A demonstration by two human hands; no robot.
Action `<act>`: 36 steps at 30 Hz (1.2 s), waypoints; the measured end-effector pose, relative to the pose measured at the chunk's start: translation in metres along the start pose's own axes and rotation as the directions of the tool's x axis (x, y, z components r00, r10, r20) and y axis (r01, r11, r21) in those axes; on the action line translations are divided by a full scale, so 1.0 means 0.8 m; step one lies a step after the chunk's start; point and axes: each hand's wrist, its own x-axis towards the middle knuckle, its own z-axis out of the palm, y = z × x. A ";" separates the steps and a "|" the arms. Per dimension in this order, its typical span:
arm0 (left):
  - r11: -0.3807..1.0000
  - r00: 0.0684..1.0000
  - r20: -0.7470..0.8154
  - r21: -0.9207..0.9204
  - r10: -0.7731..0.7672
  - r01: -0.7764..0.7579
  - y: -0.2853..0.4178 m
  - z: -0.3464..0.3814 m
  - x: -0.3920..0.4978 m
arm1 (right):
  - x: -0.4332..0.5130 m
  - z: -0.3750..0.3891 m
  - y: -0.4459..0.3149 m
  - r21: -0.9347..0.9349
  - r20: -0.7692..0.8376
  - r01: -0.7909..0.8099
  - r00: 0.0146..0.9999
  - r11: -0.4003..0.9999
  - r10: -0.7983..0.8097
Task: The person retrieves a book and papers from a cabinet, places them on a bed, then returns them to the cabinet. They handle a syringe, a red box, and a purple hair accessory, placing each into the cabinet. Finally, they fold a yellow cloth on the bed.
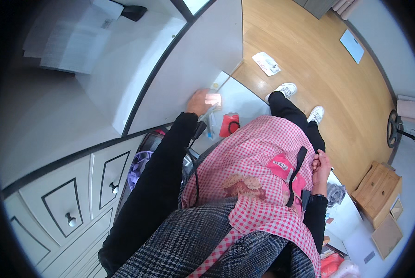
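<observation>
My left hand [197,102] reaches down to a low white surface [244,99] beside a white panel. Its fingers are at a small, shiny pinkish object [213,99]; whether they grip it is unclear. Just below lies a clear plastic item with a blue end [211,125]. A red packet [227,121] is to its right, with a black beaded loop [234,127] on it. My right hand [321,168] hangs beside the pink checked apron [259,146], palm up, fingers loosely curled, with nothing seen in it.
White cabinets [68,208] with knobs and an open shelf stand at the left. A purple plastic container [138,168] sits beside my left arm. A printed sheet [266,64] lies on the wood floor [318,66]. A small wooden drawer unit [377,189] is at the right.
</observation>
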 end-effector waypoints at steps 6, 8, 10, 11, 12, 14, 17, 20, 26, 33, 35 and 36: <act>0.980 0.980 0.123 0.145 -0.155 0.136 -0.014 0.062 -0.001 | -0.005 0.008 -0.008 -0.068 -0.073 -0.012 0.997 0.998 0.007; 0.927 0.923 0.168 0.210 -0.347 0.310 -0.002 0.077 -0.015 | -0.006 0.015 -0.014 -0.065 -0.074 -0.020 0.997 0.998 0.015; 0.902 0.923 0.083 0.259 -0.377 0.345 0.004 0.102 -0.027 | -0.011 0.020 -0.016 -0.049 -0.105 -0.043 0.994 0.998 0.037; 0.886 0.919 0.035 0.281 -0.393 0.369 0.003 0.113 -0.035 | -0.011 0.022 -0.018 -0.051 -0.106 -0.047 0.994 0.998 0.041; 0.905 0.939 0.001 0.265 -0.345 0.332 0.004 0.116 -0.041 | -0.012 0.023 -0.018 -0.049 -0.108 -0.052 0.993 0.997 0.046; 0.920 0.949 0.007 0.247 -0.314 0.303 0.002 0.121 -0.043 | -0.013 0.025 -0.020 -0.049 -0.115 -0.053 0.992 0.997 0.047; 0.933 0.954 0.026 0.218 -0.297 0.285 0.002 0.111 -0.041 | -0.014 0.026 -0.021 -0.057 -0.117 -0.039 0.993 0.998 0.032; 0.952 0.967 0.006 0.177 -0.255 0.250 -0.013 0.101 -0.039 | -0.012 0.025 -0.019 -0.063 -0.101 -0.036 0.994 0.997 0.029; 0.951 0.958 0.061 0.159 -0.279 0.266 -0.021 0.088 -0.041 | -0.008 0.026 -0.020 -0.062 -0.089 -0.028 0.996 0.998 0.023; 0.922 0.922 0.018 -0.014 -0.386 0.386 -0.003 0.062 -0.044 | -0.014 0.023 -0.017 -0.022 -0.096 -0.026 0.995 0.999 0.024; 0.910 0.931 0.002 -0.212 -0.365 0.357 -0.036 0.076 -0.062 | -0.011 0.026 -0.020 -0.032 -0.073 -0.028 0.997 0.999 0.026; 0.863 0.929 0.070 -0.352 -0.362 0.363 -0.035 0.072 -0.065 | -0.008 0.027 -0.020 -0.031 -0.074 -0.028 0.997 0.999 0.026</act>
